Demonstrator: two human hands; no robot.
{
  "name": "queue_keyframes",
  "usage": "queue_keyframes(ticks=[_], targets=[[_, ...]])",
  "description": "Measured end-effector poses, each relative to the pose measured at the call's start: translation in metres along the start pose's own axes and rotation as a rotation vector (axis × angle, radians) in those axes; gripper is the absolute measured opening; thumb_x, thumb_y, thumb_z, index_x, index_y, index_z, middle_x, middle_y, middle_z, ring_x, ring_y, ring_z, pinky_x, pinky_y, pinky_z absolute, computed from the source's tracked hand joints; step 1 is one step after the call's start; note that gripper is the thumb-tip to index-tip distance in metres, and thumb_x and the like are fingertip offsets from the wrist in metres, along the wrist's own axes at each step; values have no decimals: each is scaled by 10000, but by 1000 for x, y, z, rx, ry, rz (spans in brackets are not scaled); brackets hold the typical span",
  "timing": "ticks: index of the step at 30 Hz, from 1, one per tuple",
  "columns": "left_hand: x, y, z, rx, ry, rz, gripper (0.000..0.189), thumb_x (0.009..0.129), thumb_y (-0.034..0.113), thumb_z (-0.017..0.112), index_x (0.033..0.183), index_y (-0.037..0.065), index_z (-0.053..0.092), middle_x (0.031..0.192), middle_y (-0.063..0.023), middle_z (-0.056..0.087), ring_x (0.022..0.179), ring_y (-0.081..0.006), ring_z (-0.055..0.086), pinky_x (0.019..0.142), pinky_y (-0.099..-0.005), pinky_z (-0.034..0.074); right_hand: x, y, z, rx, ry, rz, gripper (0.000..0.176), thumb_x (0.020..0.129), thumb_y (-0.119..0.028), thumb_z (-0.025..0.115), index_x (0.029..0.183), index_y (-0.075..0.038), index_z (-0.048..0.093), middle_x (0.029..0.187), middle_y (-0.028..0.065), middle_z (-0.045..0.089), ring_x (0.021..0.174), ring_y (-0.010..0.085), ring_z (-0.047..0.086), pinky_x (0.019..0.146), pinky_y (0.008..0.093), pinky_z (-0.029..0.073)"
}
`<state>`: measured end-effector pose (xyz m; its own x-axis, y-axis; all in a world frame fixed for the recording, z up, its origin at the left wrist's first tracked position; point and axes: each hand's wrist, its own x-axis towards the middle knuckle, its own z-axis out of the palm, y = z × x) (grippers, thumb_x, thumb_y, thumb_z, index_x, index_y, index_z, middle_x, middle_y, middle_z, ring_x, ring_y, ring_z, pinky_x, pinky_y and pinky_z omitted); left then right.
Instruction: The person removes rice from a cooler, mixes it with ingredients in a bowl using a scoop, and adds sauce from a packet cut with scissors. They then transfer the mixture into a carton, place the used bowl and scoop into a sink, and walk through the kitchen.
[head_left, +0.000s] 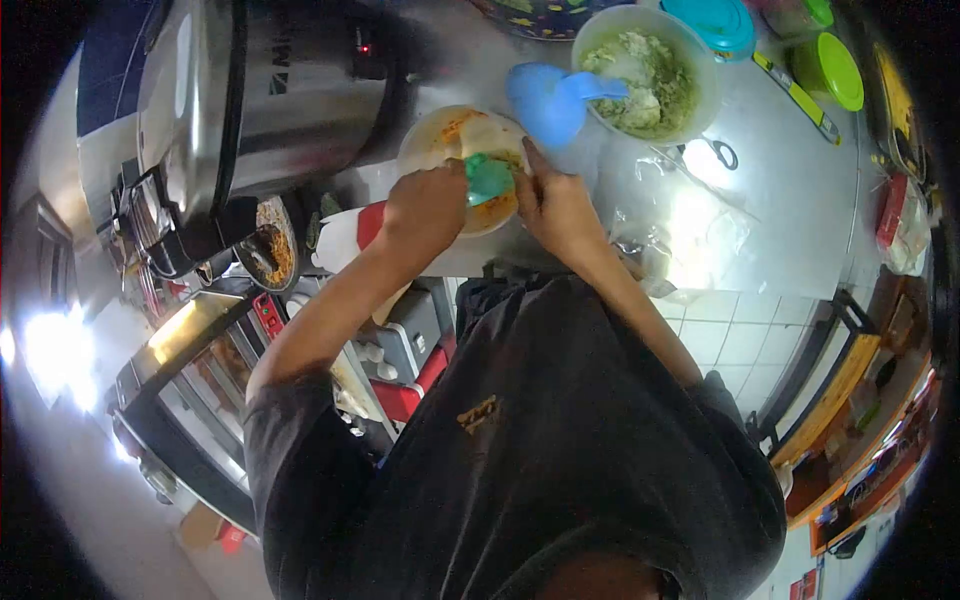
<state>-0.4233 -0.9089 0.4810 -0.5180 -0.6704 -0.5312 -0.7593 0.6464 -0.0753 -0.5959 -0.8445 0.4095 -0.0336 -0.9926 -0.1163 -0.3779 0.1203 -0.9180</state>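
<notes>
A whitish round bowl (420,140) with orange-red smears inside sits on the metal counter. My left hand (428,205) is closed over its near left side, around a green plastic scoop-like tool (488,177) whose wide end lies inside the bowl. The tool's handle is hidden by my fingers. On the right, my right hand (558,205) grips the bowl's rim, thumb and fingers against its edge. Beyond it, a blue plastic scoop (545,105) leans with its handle over a white tub (708,85) of pale green, crumbly food.
A large steel appliance (310,95) with a red light stands on the left. At the back right are a turquoise-lidded container (715,25), a green-lidded one (838,72) and a yellow-green cutter (798,98). A clear plastic bag (690,215) lies on the counter (790,210).
</notes>
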Motion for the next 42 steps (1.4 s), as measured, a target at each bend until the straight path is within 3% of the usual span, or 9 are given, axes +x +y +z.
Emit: queue_keyframes(ticks=[3,6,17,24,28,30,34,40,42], targets=[[-16,1,-23,68,-145,-79,307,794,63,613,1062,-54,520,796,-192,681,715,-319,711,578,-389,582,2,-2,-4,126,-27,82,373,875,-125,585,1215,24,551,757,293,615,682,478,612,638,542,489],[-15,-3,-43,154,-71,-229,398,812,75,601,1166,-61,479,818,-197,679,716,-333,709,562,-396,582,2,-1,-2,58,1,11,397,877,-135,582,1233,31,532,816,323,608,677,481,610,623,549,494],[11,-3,6,81,-144,-197,473,830,94,573,1281,-27,497,811,-180,680,745,-338,709,657,-415,580,5,-1,8,-45,-34,-23,453,889,-87,565,1299,89,486,684,261,596,601,403,636,563,446,489],[-38,-1,-54,97,-9,-373,474,824,100,574,1278,-2,485,816,-212,679,749,-371,700,662,-458,570,7,1,0,101,-18,-28,402,910,-78,544,1281,68,498,636,216,588,555,308,650,538,399,489],[-62,-27,-56,-71,23,-454,312,844,115,566,1137,26,511,790,-273,651,766,-452,653,698,-535,535,6,-1,1,68,-46,-72,359,925,-100,550,1252,46,533,629,198,599,551,264,653,534,376,484],[-70,-22,-48,-242,80,-514,300,871,129,546,1150,26,515,772,-291,633,772,-468,637,706,-555,513,5,-11,-10,-6,-95,74,336,882,-151,616,1147,52,572,741,259,631,658,410,646,609,475,510],[-93,-11,-6,-501,245,-530,258,878,137,520,1082,-21,532,719,-297,618,720,-479,630,658,-552,504,1,-15,-13,-47,-44,-48,291,891,-183,621,1063,51,608,670,235,627,647,400,651,604,456,509],[-123,1,36,-909,510,-524,403,860,41,520,1235,-93,461,759,-316,603,731,-485,608,662,-563,453,2,-19,-2,-128,-230,229,312,948,-220,523,806,35,633,622,190,634,580,339,650,581,404,506],[-128,3,35,-1077,407,-688,339,912,78,497,1238,-13,503,992,-289,640,931,-486,609,795,-492,472,-1,-24,1,-140,-243,265,314,953,-220,513,811,36,628,610,186,630,579,334,652,585,405,504]])
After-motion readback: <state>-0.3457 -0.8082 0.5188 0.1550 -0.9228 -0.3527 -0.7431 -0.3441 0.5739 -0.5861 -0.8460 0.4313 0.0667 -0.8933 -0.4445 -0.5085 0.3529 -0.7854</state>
